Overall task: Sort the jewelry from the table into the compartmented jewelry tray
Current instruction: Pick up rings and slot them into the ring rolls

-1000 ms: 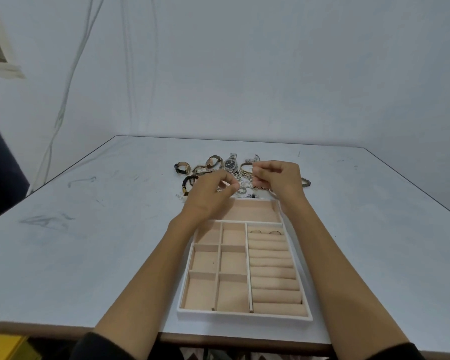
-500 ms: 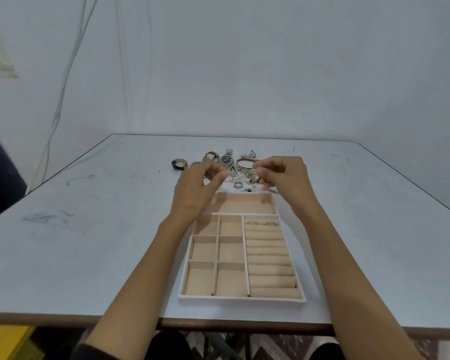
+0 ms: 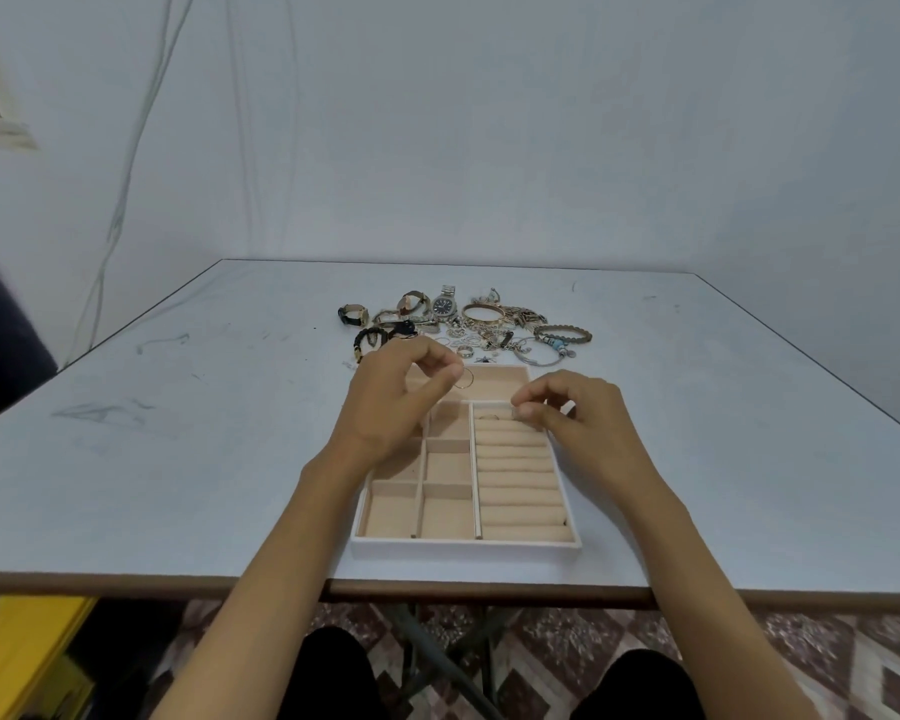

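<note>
A beige compartmented jewelry tray (image 3: pixel 463 546) lies on the table in front of me, with square cells at left and ring rolls at right. My left hand (image 3: pixel 396 402) hovers over its far left part and pinches a thin gold ring (image 3: pixel 466 379). My right hand (image 3: pixel 572 413) is over the top ring rolls, thumb and forefinger pinched on something too small to make out. One ring (image 3: pixel 488 417) sits in the top roll slot. A pile of jewelry (image 3: pixel 489 327) with watches, bangles and rings lies beyond the tray.
The grey table (image 3: pixel 178 459) has scuff marks at left and its front edge is close to me. A silver watch (image 3: pixel 444 305) and a beaded bracelet (image 3: pixel 562 333) are in the pile. A yellow object (image 3: pixel 17 657) stands on the floor at lower left.
Both hands have drawn back from the jewelry pile toward me and now hover over the tray. The right hand has dropped to the ring rolls.
</note>
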